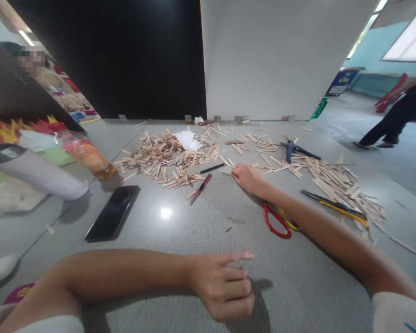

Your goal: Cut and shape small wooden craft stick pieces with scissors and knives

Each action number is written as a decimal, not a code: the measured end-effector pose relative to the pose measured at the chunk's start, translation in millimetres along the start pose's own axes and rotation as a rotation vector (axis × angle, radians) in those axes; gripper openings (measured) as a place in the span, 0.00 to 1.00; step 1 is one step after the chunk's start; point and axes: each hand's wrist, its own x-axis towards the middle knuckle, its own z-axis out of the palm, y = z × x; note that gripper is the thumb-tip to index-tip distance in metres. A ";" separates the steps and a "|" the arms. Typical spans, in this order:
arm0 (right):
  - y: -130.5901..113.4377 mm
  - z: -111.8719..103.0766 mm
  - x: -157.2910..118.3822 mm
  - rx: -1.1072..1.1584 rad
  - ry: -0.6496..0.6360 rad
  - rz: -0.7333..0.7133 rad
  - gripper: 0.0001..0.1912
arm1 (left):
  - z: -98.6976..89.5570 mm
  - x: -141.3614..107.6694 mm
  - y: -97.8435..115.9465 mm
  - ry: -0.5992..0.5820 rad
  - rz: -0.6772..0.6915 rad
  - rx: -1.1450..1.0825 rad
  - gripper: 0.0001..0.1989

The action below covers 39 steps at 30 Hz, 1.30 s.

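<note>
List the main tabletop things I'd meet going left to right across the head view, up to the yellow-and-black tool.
Flask, drink bottle, black phone, pink cutter, black pen, thin stick, right hand, scissors handles, yellow-and-black tool. The left hand is left out, as it overlaps several of these.

We've got pale tan wood sticks [333,180] and a grey tabletop [180,231], plus scissors [281,235] with one red loop and one yellow. Our phone [113,212] is black, and the pen [213,168] is too.
</note>
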 end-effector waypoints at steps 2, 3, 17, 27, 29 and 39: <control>-14.9 -1.2 -7.2 0.037 -0.005 -0.087 0.15 | 1.7 -1.6 0.9 0.001 -0.002 0.004 0.12; -25.3 -1.2 -12.6 0.062 -0.025 -0.151 0.15 | 2.6 -2.4 1.3 0.007 -0.003 0.001 0.12; -46.8 2.4 -21.1 0.067 -0.093 -0.217 0.11 | 3.1 -0.8 -1.1 0.011 -0.002 -0.027 0.12; 15.5 -3.2 0.7 -0.151 -0.068 0.152 0.20 | -0.9 0.1 -0.5 -0.032 -0.026 -0.035 0.12; 21.4 -5.6 0.0 -0.176 -0.064 0.185 0.20 | -0.7 -0.2 -0.2 -0.026 -0.022 -0.034 0.12; -32.4 -10.3 -26.9 -0.062 -0.143 -0.123 0.14 | 1.3 0.9 -1.0 0.002 -0.032 -0.042 0.10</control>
